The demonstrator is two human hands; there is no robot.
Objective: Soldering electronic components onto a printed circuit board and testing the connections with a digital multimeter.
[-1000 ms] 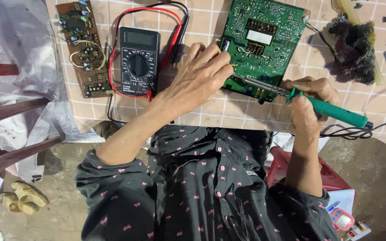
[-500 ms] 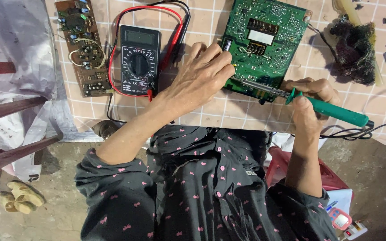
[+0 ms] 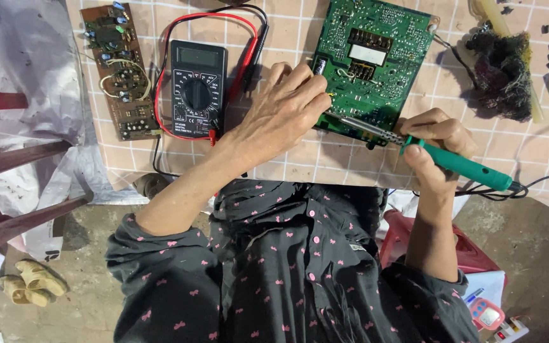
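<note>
holding steady since a moment ago: right hand (image 3: 436,143) still grips the green soldering iron (image 3: 459,166), tip on the green circuit board's (image 3: 376,60) near edge, left hand (image 3: 281,117) pinching there too; nothing shifted, so the joint's still being worked beside the multimeter (image 3: 197,89).

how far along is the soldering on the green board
Set out: the multimeter with its leads and a brown circuit board lie beside the work. In hand: the right hand holds the green-handled soldering iron, tip at the green circuit board's near edge, while the left hand steadies it. Whether any joint is finished can't be told.
</note>
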